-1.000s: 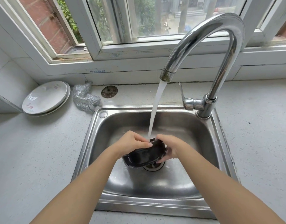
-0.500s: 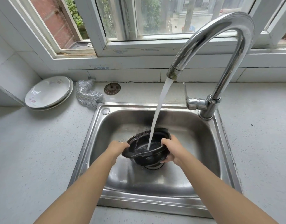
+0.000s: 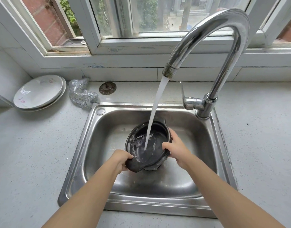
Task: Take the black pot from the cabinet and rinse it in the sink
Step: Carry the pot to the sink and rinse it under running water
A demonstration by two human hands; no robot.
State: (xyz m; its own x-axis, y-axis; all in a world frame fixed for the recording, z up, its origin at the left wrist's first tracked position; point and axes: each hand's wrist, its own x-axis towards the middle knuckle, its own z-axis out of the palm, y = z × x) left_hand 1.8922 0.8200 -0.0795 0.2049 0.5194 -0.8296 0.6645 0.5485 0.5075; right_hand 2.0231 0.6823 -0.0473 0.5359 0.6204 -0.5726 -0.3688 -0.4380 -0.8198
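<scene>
The black pot (image 3: 141, 146) is held inside the steel sink (image 3: 108, 204), its open mouth tilted toward me. Water from the chrome faucet (image 3: 223, 27) streams straight into the pot and splashes on its inner wall. My left hand (image 3: 120, 159) grips the pot's near-left handle lug. My right hand (image 3: 176, 148) grips the rim on the right, thumb inside the edge. The pot's far handle lug points toward the back of the sink. The drain under the pot is hidden.
Two stacked white plates (image 3: 38, 93) lean in the back left corner of the counter. A silver mesh scrubber (image 3: 81, 93) and a round drain strainer (image 3: 107, 88) lie behind the sink. The faucet lever (image 3: 184, 96) sticks out to the left. A window runs along the back wall.
The pot was tipped with its outside toward me; it has turned mouth-up and toward me, so the stream now runs inside it. My left hand shifted to the near handle lug.
</scene>
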